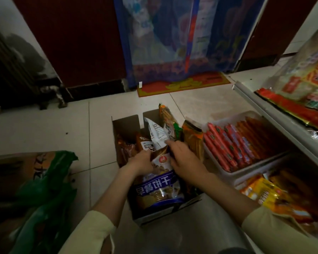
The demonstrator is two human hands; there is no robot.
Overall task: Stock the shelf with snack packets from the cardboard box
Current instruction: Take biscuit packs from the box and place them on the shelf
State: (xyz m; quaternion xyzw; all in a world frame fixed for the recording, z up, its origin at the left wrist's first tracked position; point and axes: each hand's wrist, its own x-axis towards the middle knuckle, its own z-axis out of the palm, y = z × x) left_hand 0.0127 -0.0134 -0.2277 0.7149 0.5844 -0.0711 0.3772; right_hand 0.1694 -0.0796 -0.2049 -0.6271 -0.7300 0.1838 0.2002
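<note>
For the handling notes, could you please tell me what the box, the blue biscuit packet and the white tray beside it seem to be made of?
Box: matte brown cardboard, judging by its folded flaps.
Blue biscuit packet: likely glossy plastic film, crinkled and catching glare.
White tray: probably smooth rigid plastic, with a moulded rim.

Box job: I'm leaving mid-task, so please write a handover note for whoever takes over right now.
Left hand grips the top of the blue bag in the box.
Right hand lies on the packets beside it, forefinger on the white packet; I cannot tell whether it grips anything.
The box stands on the floor beside the shelf, with several packets in it.
Done: the shelf already holds packets and a tray of red sticks.
Left: lift the blue bag out, shelve it, then the rest.
</note>
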